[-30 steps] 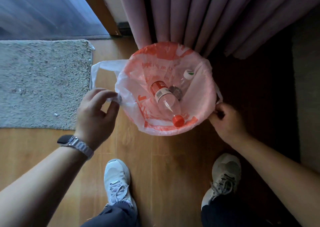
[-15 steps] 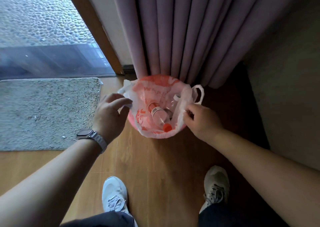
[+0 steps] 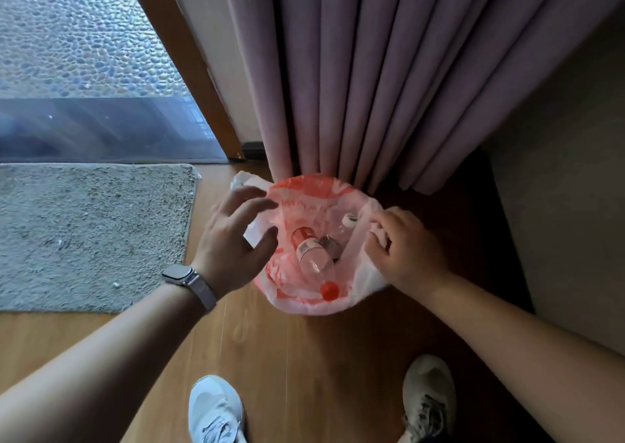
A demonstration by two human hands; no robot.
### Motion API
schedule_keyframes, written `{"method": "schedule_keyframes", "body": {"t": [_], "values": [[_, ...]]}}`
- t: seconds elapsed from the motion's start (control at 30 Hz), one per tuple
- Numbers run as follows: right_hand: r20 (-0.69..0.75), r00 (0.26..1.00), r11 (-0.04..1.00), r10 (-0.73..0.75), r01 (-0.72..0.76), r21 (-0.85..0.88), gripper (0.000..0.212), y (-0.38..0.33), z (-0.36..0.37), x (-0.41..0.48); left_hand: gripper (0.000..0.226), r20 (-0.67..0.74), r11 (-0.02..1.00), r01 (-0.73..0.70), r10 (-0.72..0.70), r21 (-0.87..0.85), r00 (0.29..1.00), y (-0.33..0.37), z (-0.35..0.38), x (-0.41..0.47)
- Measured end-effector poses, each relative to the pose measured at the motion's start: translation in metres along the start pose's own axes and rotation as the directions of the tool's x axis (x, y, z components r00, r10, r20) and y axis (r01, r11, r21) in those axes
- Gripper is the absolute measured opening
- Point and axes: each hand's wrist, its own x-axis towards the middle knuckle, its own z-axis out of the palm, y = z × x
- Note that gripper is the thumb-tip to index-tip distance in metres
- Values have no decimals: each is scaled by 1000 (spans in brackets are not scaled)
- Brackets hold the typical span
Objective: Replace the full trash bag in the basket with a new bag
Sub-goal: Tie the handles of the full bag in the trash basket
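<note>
A white-and-orange plastic trash bag (image 3: 304, 304) lines a round basket on the wooden floor, and the bag hides the basket almost completely. Inside lie a clear bottle with a red label and red cap (image 3: 313, 260), a second bottle with a white cap (image 3: 350, 220), and a dark round object. My left hand (image 3: 230, 246) hovers over the bag's left edge with fingers spread, holding nothing. My right hand (image 3: 406, 253) grips the white plastic of the bag's right edge, fingers curled round it.
A mauve curtain (image 3: 355, 87) hangs right behind the basket. A grey rug (image 3: 91, 232) lies to the left, in front of a glass door (image 3: 84, 53). A wall (image 3: 575, 172) closes the right side. My two shoes (image 3: 214, 412) (image 3: 427, 398) stand near the basket.
My left hand has let go of the bag's left edge and spread its fingers. My right hand has pulled the right edge inward and up. The view has drawn back from the basket.
</note>
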Motion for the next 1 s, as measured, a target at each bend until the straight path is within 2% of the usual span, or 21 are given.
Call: {"method": "schedule_keyframes", "body": {"t": [0.1,0.2,0.33,0.4,0.47,0.53,0.67,0.73,0.87,1.0], "values": [[-65,996,996,65,-69,-58,21,22,9,21,40,-49,996,90,-89,22,995,-25,15,19],[-2,968,965,251,-250,-82,43,44,24,34,53,1,954,278,-279,109,960,-49,30,33],[174,816,829,551,-558,-9,62,66,40,43,68,145,814,518,-564,263,813,-78,46,39],[268,724,750,636,-661,7,67,73,46,41,59,180,782,532,-603,324,777,-90,50,38],[346,672,719,655,-695,-10,61,75,51,34,45,217,795,487,-580,363,785,-94,51,32],[379,685,729,622,-683,37,42,74,53,29,39,206,829,429,-519,360,830,-94,52,26],[309,775,764,552,-618,186,10,68,47,29,30,98,854,417,-465,312,880,-94,56,16],[287,790,760,542,-607,235,7,64,45,32,28,64,845,428,-470,320,881,-93,58,15],[276,813,758,513,-580,300,15,61,44,35,20,0,809,478,-509,341,861,-90,60,20],[281,810,758,515,-584,292,6,62,43,39,14,5,839,455,-478,299,878,-87,60,18]]}}
